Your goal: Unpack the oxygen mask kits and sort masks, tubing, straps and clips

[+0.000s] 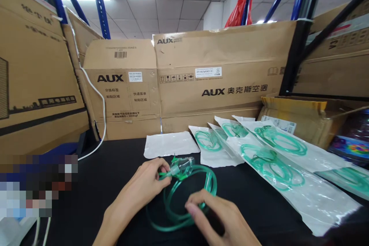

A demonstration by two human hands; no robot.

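A clear plastic oxygen mask (186, 165) with green fittings lies over the black table, at the top of a loose coil of green tubing (170, 227). My left hand (155, 177) pinches the mask's connector end between thumb and fingers. Curled over the right side of the coil, my right hand (220, 215) has its thumb and forefinger closed on the tubing; the exact grip is partly hidden by the fingers. Just beyond the mask lies a flat white pouch (171, 144).
Several clear-fronted packets (271, 165) with coiled green tubing overlap on the right. Behind stand large cardboard panels (184, 100). An open carton (300, 113) and a dark bottle (353, 138) are at the far right. A white cable (103, 119) hangs at left.
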